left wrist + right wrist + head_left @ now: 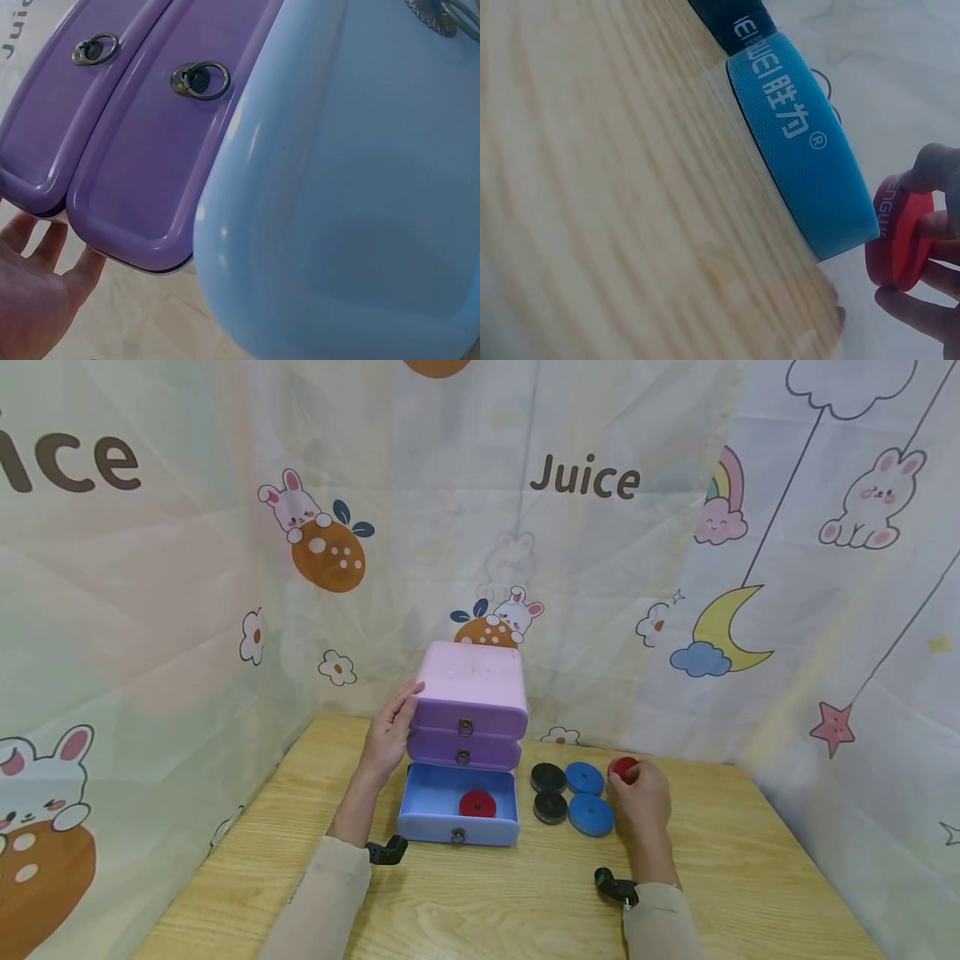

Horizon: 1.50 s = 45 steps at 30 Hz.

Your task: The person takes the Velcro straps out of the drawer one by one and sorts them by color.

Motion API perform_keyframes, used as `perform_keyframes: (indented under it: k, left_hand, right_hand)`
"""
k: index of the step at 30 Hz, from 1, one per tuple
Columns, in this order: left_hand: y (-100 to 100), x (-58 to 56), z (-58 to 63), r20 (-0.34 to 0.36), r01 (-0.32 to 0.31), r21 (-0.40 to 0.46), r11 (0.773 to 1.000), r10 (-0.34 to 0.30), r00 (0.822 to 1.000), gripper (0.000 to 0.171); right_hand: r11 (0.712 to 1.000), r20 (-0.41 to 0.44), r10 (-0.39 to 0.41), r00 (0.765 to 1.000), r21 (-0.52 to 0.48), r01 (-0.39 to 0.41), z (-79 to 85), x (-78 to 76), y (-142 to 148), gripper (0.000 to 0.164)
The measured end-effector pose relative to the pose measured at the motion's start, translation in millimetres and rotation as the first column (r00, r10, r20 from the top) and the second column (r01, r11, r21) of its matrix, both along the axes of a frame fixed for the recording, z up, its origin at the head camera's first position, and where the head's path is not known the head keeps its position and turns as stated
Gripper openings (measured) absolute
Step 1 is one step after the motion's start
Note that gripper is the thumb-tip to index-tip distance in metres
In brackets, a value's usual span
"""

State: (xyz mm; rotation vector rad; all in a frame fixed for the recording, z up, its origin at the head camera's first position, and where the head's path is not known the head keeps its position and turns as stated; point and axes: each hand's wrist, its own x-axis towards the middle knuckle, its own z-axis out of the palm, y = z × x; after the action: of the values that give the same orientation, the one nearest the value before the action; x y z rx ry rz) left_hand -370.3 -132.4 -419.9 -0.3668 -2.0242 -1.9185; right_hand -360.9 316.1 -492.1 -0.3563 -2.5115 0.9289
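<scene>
My left hand (386, 742) rests against the left side of a small pink drawer cabinet (474, 672), its fingertips touching the edge beside the purple drawers (150, 157). The bottom light-blue drawer (427, 829) is pulled out, and one red tape roll (477, 804) lies flat in it. At the right, my right hand (647, 797) pinches another red tape roll (900, 232) between thumb and fingers, tilted on edge in the right wrist view. Just left of that hand lie two blue tape rolls (591, 815) and two black tape rolls (550, 807).
A wooden table (480, 902) carries the cabinet and the rolls. Behind and at both sides hangs a printed cloth (600, 568), close to the table's back edge. Both purple drawers are pushed in, with ring pulls (465, 727) on their fronts.
</scene>
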Motion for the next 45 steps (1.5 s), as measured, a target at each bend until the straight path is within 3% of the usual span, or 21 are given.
perform_keyframes:
  k: [9,19,31,45]
  left_hand:
    - [-0.2,-0.3,-1.3,-0.041,0.024,0.022,0.999,-0.023,0.999,0.045]
    - [0.0,-0.4,-0.1,-0.041,0.043,0.026,0.999,-0.041,0.998,0.044]
    - [0.2,-0.6,-0.8,-0.046,0.022,0.027,0.999,-0.021,0.999,0.044]
    - [0.5,-1.5,-0.8,-0.042,0.03,0.04,0.999,-0.028,0.999,0.046]
  right_hand:
    - [0.999,0.088,0.005,0.996,0.039,-0.009,-2.9,0.5,2.8,0.03]
    - [0.996,0.161,0.05,0.986,0.06,-0.06,-2.0,2.6,3.4,0.029]
    - [0.99,0.109,0.126,0.986,0.05,-0.132,-8.9,1.6,5.2,0.023]
    - [0.986,0.104,0.13,0.986,0.092,-0.139,-4.0,3.7,3.2,0.024]
